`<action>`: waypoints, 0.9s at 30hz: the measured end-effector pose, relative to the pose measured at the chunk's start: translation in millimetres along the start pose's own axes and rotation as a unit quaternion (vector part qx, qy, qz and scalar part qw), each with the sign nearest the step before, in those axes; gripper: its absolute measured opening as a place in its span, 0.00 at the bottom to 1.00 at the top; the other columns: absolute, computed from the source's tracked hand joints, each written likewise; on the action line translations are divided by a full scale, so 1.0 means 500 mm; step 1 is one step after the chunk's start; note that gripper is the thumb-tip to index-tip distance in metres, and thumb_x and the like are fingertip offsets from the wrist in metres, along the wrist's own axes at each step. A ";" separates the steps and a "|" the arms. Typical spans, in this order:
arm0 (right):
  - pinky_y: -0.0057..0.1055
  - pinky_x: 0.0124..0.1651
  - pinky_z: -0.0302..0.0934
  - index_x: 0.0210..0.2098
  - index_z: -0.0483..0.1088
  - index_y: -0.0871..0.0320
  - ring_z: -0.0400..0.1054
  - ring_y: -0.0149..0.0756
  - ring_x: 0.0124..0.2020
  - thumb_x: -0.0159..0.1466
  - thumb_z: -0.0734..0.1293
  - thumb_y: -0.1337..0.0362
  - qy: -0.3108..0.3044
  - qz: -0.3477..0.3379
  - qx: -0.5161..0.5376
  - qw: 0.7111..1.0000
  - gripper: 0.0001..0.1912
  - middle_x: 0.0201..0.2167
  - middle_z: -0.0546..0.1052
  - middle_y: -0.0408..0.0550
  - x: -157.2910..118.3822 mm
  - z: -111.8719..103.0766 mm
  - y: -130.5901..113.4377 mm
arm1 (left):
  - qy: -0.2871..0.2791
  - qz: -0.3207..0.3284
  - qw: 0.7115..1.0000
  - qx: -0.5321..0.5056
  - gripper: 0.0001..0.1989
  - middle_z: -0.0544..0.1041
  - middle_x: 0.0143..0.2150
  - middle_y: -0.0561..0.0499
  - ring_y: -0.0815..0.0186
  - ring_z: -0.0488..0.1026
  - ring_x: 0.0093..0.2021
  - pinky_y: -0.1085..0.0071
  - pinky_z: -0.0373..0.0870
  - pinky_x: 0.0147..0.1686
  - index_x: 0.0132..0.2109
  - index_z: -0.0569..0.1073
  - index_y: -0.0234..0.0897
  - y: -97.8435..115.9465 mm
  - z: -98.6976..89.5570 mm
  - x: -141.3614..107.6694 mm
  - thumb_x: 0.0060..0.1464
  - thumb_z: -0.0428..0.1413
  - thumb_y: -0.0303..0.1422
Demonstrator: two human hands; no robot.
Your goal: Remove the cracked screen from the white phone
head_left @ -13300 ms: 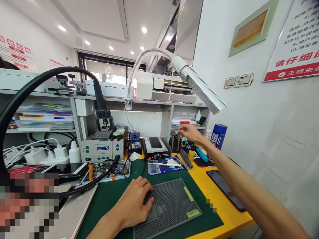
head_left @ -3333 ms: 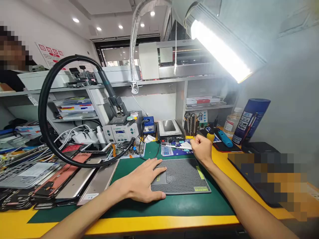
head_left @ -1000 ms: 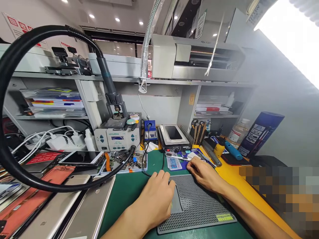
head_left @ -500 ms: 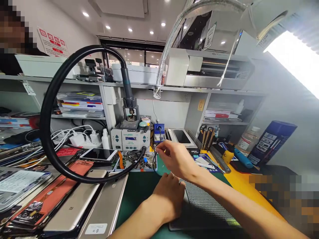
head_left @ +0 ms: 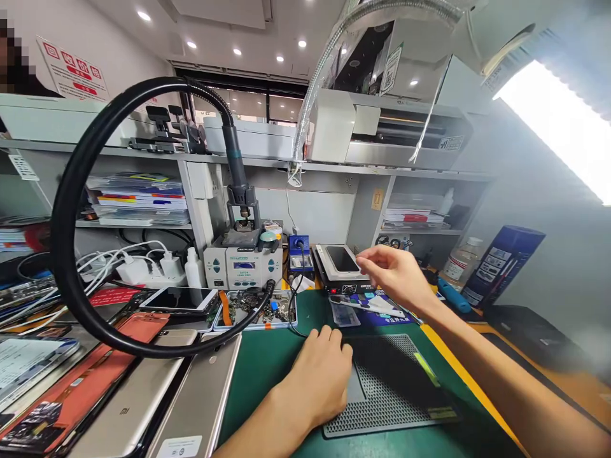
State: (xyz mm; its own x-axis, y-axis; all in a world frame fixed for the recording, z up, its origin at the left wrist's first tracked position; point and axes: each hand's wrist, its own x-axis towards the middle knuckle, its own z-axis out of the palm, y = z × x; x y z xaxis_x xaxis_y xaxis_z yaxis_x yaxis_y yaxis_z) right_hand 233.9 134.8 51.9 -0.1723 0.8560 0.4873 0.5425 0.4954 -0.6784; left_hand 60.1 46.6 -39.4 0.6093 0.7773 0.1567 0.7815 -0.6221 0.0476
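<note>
While holding the right hand [head_left: 398, 277] just right of the phone [head_left: 342, 259] on the heating plate [head_left: 356, 290], near mid-frame, has thumb and fingertips drawn close together; cannot tell whether pinching anything. Slants the right forearm [head_left: 506, 381] in from the lower-right corner. Rests the left hand [head_left: 319, 375] knuckles-up, fingers bent, on the left side of the grey perforated mat [head_left: 372, 416] at lower centre; cannot tell whether gripping something underneath. Works over a green covering [head_left: 267, 346] on a yellow tabletop [head_left: 451, 358], lower middle to lower right. Faces a hot-air station [head_left: 231, 278] at left centre, beside a looping black hose [head_left: 63, 210] and behind a tray [head_left: 281, 326] of small parts [head_left: 243, 304]. Looks toward grey shelving [head_left: 366, 216] across the middle, a pale printer [head_left: 329, 127] above it and a lit lamp [head_left: 558, 121] at upper right.
</note>
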 end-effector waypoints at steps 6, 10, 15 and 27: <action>0.29 0.25 0.48 0.19 0.65 0.57 0.52 0.29 0.19 0.61 0.66 0.51 0.136 0.041 0.005 0.990 0.21 0.15 0.59 0.38 -0.027 -0.047 0.170 | -0.012 0.001 1.000 0.004 0.11 0.73 0.41 0.40 0.51 0.71 0.44 0.52 0.74 0.44 0.42 0.73 0.32 0.001 0.000 -0.001 0.54 0.49 0.26; 0.30 0.26 0.51 0.28 0.75 0.60 0.56 0.32 0.20 0.61 0.63 0.53 0.105 0.063 0.020 0.992 0.17 0.16 0.64 0.40 -0.046 -0.037 0.245 | -0.017 -0.005 1.000 -0.002 0.13 0.73 0.43 0.40 0.50 0.71 0.45 0.51 0.73 0.45 0.44 0.74 0.33 0.001 0.002 0.002 0.54 0.48 0.23; 0.29 0.25 0.51 0.36 0.77 0.61 0.58 0.32 0.23 0.62 0.64 0.53 0.057 0.091 0.029 0.994 0.17 0.21 0.69 0.43 -0.061 -0.041 0.259 | 0.003 -0.032 0.998 -0.044 0.15 0.74 0.44 0.40 0.51 0.70 0.48 0.51 0.70 0.47 0.45 0.75 0.35 -0.003 0.013 0.008 0.60 0.45 0.25; 0.24 0.20 0.54 0.31 0.73 0.59 0.62 0.26 0.17 0.63 0.67 0.47 -0.244 0.154 0.234 0.928 0.20 0.19 0.71 0.40 -0.160 0.045 0.126 | 0.098 -0.217 0.751 -0.616 0.18 0.73 0.31 0.52 0.68 0.68 0.28 0.72 0.68 0.29 0.46 0.74 0.33 0.020 -0.028 0.035 0.57 0.56 0.44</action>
State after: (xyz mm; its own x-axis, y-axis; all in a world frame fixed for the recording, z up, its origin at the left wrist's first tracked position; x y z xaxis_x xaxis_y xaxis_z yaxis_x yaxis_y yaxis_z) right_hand 263.5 100.6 -42.1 -0.4828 0.8758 0.0011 0.2306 0.1283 -0.9646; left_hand 76.9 52.7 -22.4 0.2072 0.9783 -0.0006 0.1099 -0.0227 0.9937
